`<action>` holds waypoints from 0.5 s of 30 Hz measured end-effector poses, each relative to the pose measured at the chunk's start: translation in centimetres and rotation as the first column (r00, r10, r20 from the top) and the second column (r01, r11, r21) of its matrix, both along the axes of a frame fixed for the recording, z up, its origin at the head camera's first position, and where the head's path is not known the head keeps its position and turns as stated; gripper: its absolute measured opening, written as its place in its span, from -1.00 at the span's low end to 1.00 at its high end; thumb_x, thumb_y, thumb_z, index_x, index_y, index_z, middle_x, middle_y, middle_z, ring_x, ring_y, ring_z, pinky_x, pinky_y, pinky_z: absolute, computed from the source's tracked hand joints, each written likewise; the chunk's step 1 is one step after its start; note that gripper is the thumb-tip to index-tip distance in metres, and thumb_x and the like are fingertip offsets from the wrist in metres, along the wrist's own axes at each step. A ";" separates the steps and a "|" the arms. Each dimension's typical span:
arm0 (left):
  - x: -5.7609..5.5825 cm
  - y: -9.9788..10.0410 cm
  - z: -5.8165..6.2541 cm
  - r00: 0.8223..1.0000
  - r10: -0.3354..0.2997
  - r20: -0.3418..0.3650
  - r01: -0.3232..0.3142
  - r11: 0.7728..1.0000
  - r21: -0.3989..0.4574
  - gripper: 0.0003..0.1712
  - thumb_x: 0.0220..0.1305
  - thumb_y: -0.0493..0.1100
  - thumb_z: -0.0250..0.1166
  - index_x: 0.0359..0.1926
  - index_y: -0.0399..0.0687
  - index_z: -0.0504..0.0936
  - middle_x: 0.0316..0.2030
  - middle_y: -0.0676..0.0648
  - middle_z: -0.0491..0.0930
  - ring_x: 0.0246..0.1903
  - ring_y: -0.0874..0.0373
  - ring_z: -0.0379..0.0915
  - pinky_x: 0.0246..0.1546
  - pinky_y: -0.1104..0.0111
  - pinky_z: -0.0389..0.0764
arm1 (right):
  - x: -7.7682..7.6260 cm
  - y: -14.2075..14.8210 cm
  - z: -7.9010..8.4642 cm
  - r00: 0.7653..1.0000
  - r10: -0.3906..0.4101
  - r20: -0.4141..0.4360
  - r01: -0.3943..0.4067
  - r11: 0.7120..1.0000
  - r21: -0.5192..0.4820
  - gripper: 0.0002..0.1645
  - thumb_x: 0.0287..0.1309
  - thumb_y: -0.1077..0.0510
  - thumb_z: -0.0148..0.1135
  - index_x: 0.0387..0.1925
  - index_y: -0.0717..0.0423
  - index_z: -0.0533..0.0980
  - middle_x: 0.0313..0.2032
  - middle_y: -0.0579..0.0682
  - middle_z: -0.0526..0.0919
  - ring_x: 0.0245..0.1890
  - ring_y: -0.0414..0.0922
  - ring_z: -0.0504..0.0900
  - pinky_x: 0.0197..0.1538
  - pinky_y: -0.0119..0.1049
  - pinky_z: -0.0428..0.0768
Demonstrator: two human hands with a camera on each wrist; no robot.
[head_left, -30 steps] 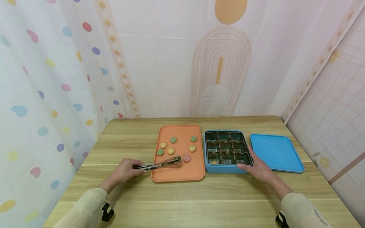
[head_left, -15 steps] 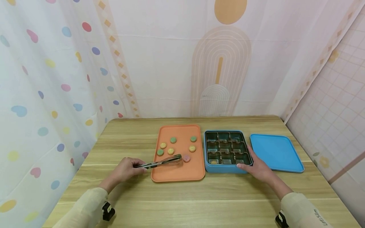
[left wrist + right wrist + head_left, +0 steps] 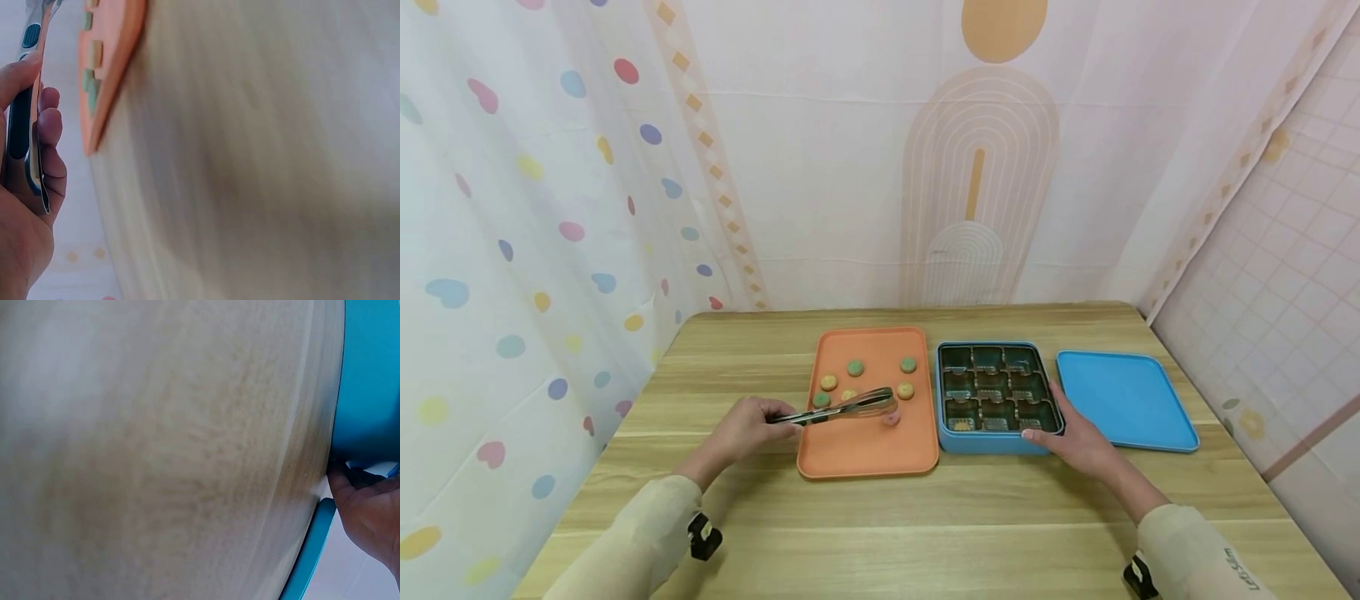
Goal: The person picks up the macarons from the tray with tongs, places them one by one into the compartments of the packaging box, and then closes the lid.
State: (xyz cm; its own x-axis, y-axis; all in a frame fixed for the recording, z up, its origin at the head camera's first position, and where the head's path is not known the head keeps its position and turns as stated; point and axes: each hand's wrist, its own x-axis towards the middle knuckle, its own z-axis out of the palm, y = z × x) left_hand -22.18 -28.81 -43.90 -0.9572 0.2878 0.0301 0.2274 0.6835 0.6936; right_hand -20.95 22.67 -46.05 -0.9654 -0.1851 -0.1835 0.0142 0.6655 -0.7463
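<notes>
In the head view my left hand point(image 3: 751, 429) holds metal tongs point(image 3: 835, 410) by the handle, fingers curled round it. The tongs reach over the orange tray point(image 3: 868, 454). At their tips is a pink cookie point(image 3: 891, 418), partly covered by the tongs and seemingly between the tips. Several green and yellow cookies lie around it, one yellow partly hidden behind the tongs. My right hand point(image 3: 1078, 437) holds the front right corner of the blue box point(image 3: 992, 444), thumb at the front rim, fingers along the side. A yellow cookie point(image 3: 962, 425) sits in the box's front left compartment.
A flat blue lid point(image 3: 1127, 400) lies on the wooden table point(image 3: 880, 542) to the right of the box. The tray stands close to the box's left side. A patterned curtain point(image 3: 820, 167) hangs behind the table.
My left hand has moved right and slightly up. The tongs' tips have gone from beside the pink cookie to over it, and the cookie appears taken between them. My right hand stays at the box.
</notes>
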 end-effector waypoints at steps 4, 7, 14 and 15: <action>-0.6 1.3 0.6 1.000 -0.013 0.016 0.013 1.000 -0.004 -0.89 0.21 -0.04 0.45 -0.31 0.05 0.76 -0.50 0.09 0.60 -0.51 0.17 0.37 -0.51 0.38 0.40 | 0.0 0.0 0.0 1.000 0.002 -0.002 -0.002 1.000 0.005 0.35 0.20 -0.32 0.28 0.56 0.04 -0.43 0.49 0.42 -0.22 0.41 0.47 -0.07 0.25 0.39 0.17; -1.2 2.5 1.1 1.000 -0.012 0.024 0.013 1.000 -0.014 -0.89 0.21 -0.02 0.45 -0.34 0.09 0.74 -0.53 0.08 0.57 -0.54 0.17 0.33 -0.53 0.38 0.36 | 0.0 0.0 0.1 1.000 0.004 -0.005 -0.004 1.000 0.008 0.35 0.21 -0.32 0.28 0.56 0.04 -0.43 0.49 0.43 -0.22 0.40 0.47 -0.06 0.24 0.39 0.18; -2.1 6.1 2.1 0.998 -0.069 -0.003 0.069 0.998 -0.013 -0.89 0.21 -0.01 0.45 -0.31 0.11 0.76 -0.53 0.09 0.56 -0.59 0.19 0.28 -0.56 0.36 0.31 | 0.0 0.0 0.1 1.000 0.008 -0.008 -0.008 1.000 0.006 0.35 0.21 -0.32 0.27 0.56 0.06 -0.42 0.49 0.43 -0.23 0.40 0.48 -0.07 0.25 0.39 0.17; -2.2 6.7 2.2 0.997 -0.079 -0.004 0.079 0.997 -0.007 -0.90 0.21 -0.01 0.45 -0.31 0.12 0.76 -0.53 0.08 0.58 -0.60 0.19 0.27 -0.57 0.36 0.31 | 0.0 0.0 0.1 1.000 0.009 -0.009 -0.009 1.000 0.006 0.35 0.21 -0.32 0.27 0.56 0.06 -0.42 0.49 0.43 -0.23 0.40 0.48 -0.07 0.25 0.39 0.17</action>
